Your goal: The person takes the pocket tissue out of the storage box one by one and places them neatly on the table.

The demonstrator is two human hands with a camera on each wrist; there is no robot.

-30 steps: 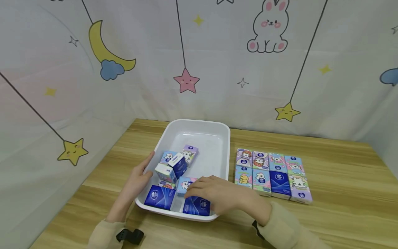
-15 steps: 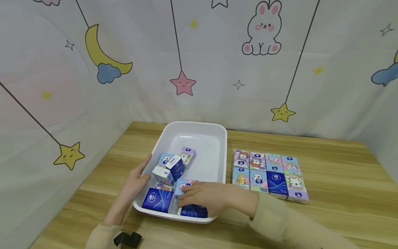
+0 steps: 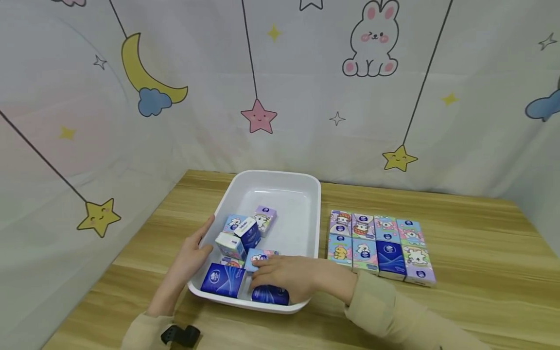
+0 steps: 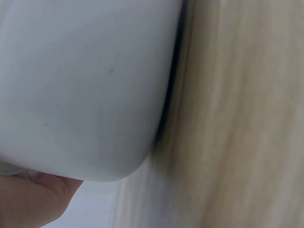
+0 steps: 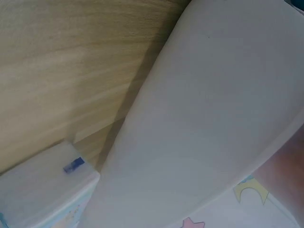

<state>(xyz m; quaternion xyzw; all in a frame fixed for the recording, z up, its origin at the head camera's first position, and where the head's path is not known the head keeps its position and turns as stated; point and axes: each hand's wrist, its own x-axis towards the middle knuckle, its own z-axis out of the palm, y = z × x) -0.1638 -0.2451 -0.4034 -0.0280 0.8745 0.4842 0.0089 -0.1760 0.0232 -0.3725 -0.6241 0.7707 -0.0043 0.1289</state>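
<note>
A white plastic tray (image 3: 286,181) stands on the wooden table. My left hand (image 3: 190,257) grips its left rim, thumb on the inner side; in the left wrist view the hand (image 4: 35,202) shows at the rim. My right hand (image 3: 284,274) reaches over the near right corner and holds a dark blue tissue pack (image 3: 269,294), its thumb hidden. The fingers also overlap a light blue tissue pack (image 3: 258,256) just behind. Another dark blue pack (image 3: 224,280) lies flat in the near left corner. The right wrist view shows mostly the tray's outer wall (image 5: 199,118).
Further up inside the tray are a purple pack (image 3: 265,219), a tilted blue pack (image 3: 248,234) and a white-sided pack (image 3: 230,244), loosely piled. Right of the tray, several packs (image 3: 390,260) lie in two tight rows. A printed curtain (image 3: 306,146) hangs behind the table.
My right hand has shifted slightly left, and the dark blue pack under it has slid toward the other dark blue pack. The light blue pack has moved a little left. My left hand stays put.
</note>
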